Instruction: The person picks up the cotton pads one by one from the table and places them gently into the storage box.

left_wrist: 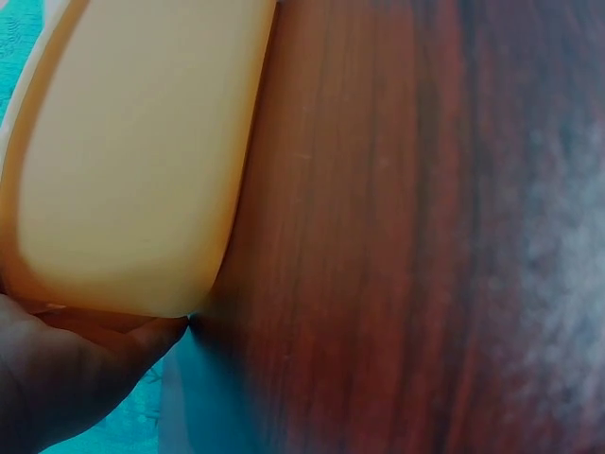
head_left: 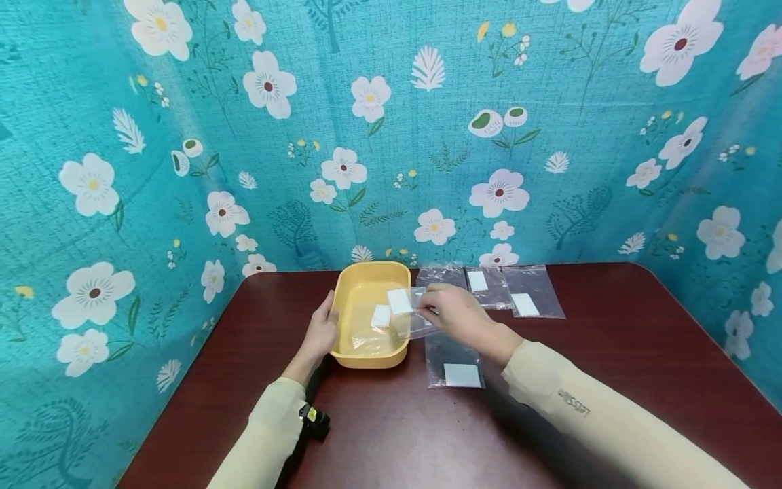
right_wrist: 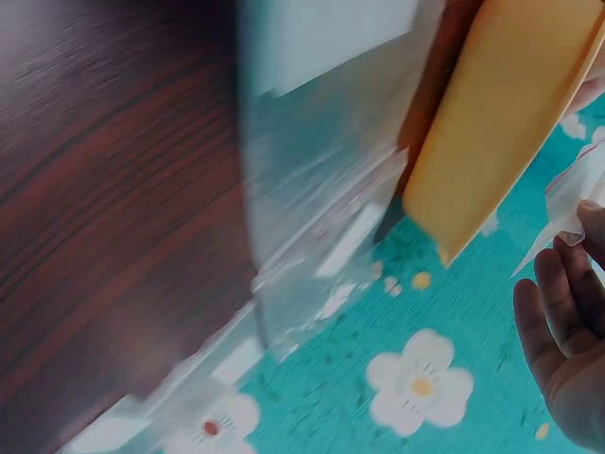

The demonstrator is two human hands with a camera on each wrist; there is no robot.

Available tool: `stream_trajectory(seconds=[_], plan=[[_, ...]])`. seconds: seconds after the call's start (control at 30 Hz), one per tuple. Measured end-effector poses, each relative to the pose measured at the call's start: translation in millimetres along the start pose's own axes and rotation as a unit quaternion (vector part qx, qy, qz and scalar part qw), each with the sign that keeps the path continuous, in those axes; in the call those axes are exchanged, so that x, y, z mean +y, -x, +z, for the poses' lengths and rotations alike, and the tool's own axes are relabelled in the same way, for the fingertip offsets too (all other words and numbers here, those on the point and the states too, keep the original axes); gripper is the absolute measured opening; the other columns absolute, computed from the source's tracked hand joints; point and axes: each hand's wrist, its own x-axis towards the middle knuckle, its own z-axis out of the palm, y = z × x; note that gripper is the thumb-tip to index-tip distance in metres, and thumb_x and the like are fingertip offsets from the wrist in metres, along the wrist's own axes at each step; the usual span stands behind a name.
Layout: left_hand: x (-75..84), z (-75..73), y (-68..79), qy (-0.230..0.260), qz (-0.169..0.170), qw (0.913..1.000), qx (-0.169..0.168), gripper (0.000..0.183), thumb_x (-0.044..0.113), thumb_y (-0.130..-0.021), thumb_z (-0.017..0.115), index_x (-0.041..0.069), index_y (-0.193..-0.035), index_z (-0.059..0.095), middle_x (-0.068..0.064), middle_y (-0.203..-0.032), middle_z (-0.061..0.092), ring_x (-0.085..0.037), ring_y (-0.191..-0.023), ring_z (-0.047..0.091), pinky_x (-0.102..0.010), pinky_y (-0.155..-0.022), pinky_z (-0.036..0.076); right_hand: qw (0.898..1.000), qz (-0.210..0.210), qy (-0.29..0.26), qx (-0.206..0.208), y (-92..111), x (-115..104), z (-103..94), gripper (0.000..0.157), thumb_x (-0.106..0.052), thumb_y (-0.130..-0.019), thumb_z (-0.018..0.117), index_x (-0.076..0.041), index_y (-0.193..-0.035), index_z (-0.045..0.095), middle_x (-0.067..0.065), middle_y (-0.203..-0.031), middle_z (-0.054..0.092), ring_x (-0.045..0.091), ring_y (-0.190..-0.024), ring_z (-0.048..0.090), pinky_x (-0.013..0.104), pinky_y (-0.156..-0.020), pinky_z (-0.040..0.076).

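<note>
A yellow plastic basin stands near the back of the table, with a clear bag bearing a white label lying inside. My left hand grips the basin's left rim; in the left wrist view its thumb lies along the outer wall. Above the basin's right rim, my right hand pinches a clear zip bag between thumb and fingertips. This bag has a white label and hangs partly over the basin. In the right wrist view, the pinched bag shows at the right edge.
To the basin's right lie several clear bags with white labels: one in front, others along the back, such as the rightmost bag. A flowered teal cloth hangs behind the dark red wooden table.
</note>
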Motion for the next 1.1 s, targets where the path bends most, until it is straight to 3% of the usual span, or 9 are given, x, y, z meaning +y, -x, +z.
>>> stream_trajectory(seconds=[0.27, 0.53, 1.1], plan=[[1.2, 2.9, 1.9, 0.003, 0.006, 1.0000, 0.007, 0.054, 0.012, -0.110, 0.031, 0.006, -0.161, 0.015, -0.010, -0.167, 0.015, -0.028, -0.151, 0.014, -0.048, -0.119, 0.019, 1.000, -0.007, -0.011, -0.025, -25, -26, 17.8, 0.005, -0.014, -0.091, 0.074, -0.014, -0.092, 0.079, -0.002, -0.090, 0.067, 0.015, -0.082, 0.062, 0.032, -0.074, 0.054], [2.0, 3.6, 1.2, 0.005, 0.008, 0.9999, 0.007, 0.054, 0.011, -0.110, 0.030, 0.005, -0.161, 0.014, -0.012, -0.167, 0.015, -0.029, -0.151, 0.014, -0.049, -0.119, 0.019, 1.000, -0.013, -0.008, -0.024, -38, -44, 29.9, 0.006, -0.014, -0.090, 0.074, -0.018, -0.088, 0.078, -0.005, -0.084, 0.064, 0.013, -0.077, 0.061, 0.031, -0.070, 0.052], [0.3, 2.3, 0.8, 0.010, 0.005, 0.9999, 0.012, 0.055, 0.010, -0.110, 0.030, 0.008, -0.162, 0.014, -0.012, -0.167, 0.015, -0.029, -0.151, 0.015, -0.049, -0.118, 0.021, 0.999, 0.010, 0.014, -0.034, -42, -47, 43.6, 0.006, -0.016, -0.090, 0.074, -0.019, -0.090, 0.079, -0.005, -0.087, 0.064, 0.013, -0.080, 0.063, 0.031, -0.069, 0.053]])
